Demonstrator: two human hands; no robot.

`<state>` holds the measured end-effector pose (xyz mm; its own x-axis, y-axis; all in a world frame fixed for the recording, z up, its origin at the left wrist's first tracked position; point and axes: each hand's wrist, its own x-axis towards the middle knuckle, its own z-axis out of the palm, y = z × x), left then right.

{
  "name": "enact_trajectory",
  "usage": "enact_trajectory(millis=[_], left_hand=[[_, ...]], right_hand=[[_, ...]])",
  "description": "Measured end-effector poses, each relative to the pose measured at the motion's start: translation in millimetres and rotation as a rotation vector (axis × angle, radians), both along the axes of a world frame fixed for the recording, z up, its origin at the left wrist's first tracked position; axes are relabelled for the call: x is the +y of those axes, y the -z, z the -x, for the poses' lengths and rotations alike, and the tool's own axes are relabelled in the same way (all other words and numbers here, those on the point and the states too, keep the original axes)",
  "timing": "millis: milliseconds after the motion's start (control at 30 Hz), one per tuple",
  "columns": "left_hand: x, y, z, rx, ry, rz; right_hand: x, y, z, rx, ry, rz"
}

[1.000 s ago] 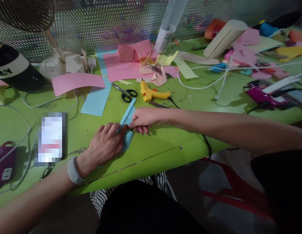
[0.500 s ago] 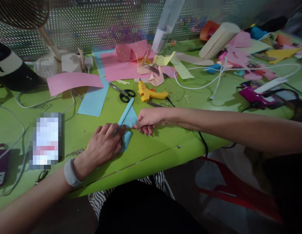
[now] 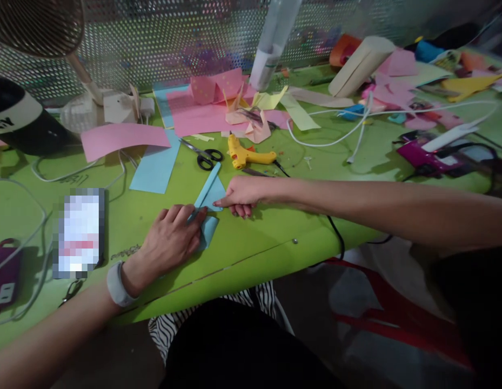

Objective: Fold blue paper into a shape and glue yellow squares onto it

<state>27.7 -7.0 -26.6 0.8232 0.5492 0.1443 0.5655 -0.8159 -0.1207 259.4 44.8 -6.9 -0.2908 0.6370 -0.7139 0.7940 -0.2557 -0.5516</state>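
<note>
Fingers (image 3: 181, 214) on blue paper (image 3: 214, 198) — scissors (image 3: 204, 153), yellow glue gun (image 3: 251, 156) just beyond.

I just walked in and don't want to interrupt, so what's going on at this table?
A person is working with both hands on a folded piece of blue paper on the green table. The left hand lies over it, while the right hand has a fingertip at its right edge. Whether that fingertip pinches or presses is hard to tell. Black-handled scissors and a yellow glue gun lie just beyond, out of the hands.
</note>
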Motion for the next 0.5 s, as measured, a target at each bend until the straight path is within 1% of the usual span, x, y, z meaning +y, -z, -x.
enact_trajectory(millis=[100,200,300,400,467,500], left_hand=[[0.4,0.1,0.3,-0.008,-0.003,0.002],[0.2,0.8,0.2,-0.011,-0.008,0.02],[-0.9,-2.2,-0.2,0.001,-0.017,0.065],[0.5,-14.2,-0.5,0.001,-0.031,0.175],[5.9,-25.6,-1.9,-0.064,-0.049,0.304],[10.4,-30.8,-3.4,-0.145,-0.067,0.379]], right_hand=[[-1.1,-1.7,-5.3,0.003,0.005,0.006],[-4.1,-6.7,-9.0,0.06,0.026,0.012],[-5.4,-6.6,-7.4,0.078,-0.013,-0.012],[-4.6,-2.7,-4.1,0.064,-0.044,-0.015],[-4.4,-1.8,-2.7,0.068,-0.042,-0.011],[-4.8,-2.4,-2.2,0.073,-0.039,-0.008]])
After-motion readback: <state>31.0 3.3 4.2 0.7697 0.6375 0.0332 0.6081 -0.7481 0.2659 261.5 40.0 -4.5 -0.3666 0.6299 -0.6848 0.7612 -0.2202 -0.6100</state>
